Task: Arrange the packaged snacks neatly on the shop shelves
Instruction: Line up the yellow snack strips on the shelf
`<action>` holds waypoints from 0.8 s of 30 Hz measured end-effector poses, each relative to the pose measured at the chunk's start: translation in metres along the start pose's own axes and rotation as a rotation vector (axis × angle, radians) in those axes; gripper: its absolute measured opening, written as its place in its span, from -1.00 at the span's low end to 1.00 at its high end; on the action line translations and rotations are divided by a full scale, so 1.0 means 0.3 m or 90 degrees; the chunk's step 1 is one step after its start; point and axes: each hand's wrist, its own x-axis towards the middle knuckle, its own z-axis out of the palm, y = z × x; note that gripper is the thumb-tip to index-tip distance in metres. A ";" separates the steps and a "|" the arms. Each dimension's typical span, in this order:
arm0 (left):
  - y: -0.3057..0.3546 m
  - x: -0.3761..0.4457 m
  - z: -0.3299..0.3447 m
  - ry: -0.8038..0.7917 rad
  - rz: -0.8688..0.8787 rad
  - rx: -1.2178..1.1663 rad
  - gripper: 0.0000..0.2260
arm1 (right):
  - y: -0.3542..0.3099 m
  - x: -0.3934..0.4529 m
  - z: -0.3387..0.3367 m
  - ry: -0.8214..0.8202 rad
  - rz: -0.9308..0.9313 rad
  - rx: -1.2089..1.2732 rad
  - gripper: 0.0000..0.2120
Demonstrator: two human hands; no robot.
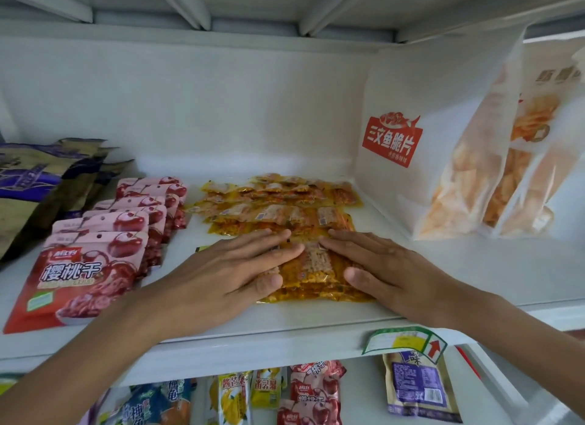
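Note:
A stack of flat yellow-orange snack packets (316, 266) lies near the front of the white shelf (285, 317). My left hand (234, 266) rests flat on the stack's left side, fingers straight. On the stack's right side my right hand (383, 263) lies flat too, with its thumb at the front edge. More of the same yellow packets (278, 203) lie overlapping in rows behind the stack, toward the shelf's back.
Pink cherry pouches (95, 260) stand in a row at the left, with dark purple-brown bags (41, 184) beyond them. Tall white chip bags (443, 146) lean at the right. A price tag (405, 339) hangs on the shelf lip; more snacks (316, 393) sit below.

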 end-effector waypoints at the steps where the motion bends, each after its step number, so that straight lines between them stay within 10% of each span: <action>1: 0.003 -0.001 0.003 0.001 0.000 0.000 -0.55 | -0.009 -0.001 -0.006 -0.008 0.003 -0.001 -0.42; 9: -0.036 -0.062 -0.070 0.164 -0.001 -0.130 -0.34 | -0.027 0.126 -0.230 0.158 0.068 0.105 -0.43; 16: -0.012 -0.037 0.001 0.104 0.037 0.017 -0.50 | 0.054 0.466 -0.149 -0.051 -0.004 -0.154 -0.55; 24: -0.003 -0.029 0.019 0.163 0.030 0.088 -0.49 | 0.028 0.546 -0.102 -0.006 -0.058 -0.159 -0.57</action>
